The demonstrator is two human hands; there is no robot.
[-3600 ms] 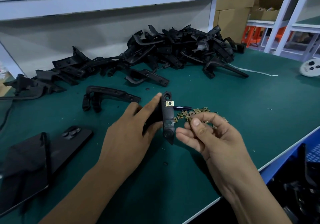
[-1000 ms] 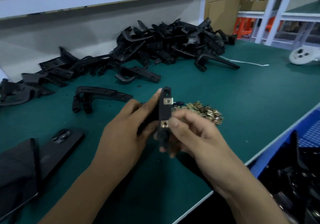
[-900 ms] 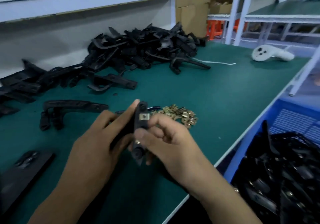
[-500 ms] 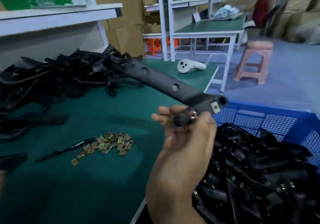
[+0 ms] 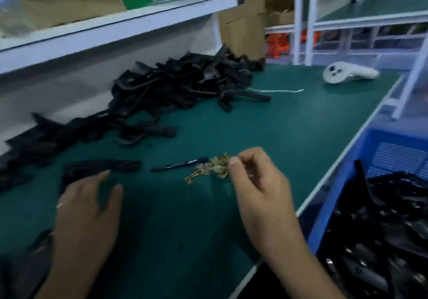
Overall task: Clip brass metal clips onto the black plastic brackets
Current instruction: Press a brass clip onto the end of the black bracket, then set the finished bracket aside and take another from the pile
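A single black plastic bracket lies flat on the green mat at the left. My left hand reaches toward it with fingers spread, the index fingertip at its near edge. A small pile of brass clips sits mid-table. My right hand hovers at the pile's right side, fingers curled, thumb and fingertips pinching at a clip; blur hides the clip itself. A large heap of black brackets lies at the back.
A black pen lies just left of the clips. A blue crate holding black brackets stands below the table's right edge. A white controller rests far right. A dark flat object lies near left.
Half a second ago my right hand held a clipped bracket over the blue crate; now it no longer holds it and is back at the clip pile. My left hand has come into view by the lone bracket.
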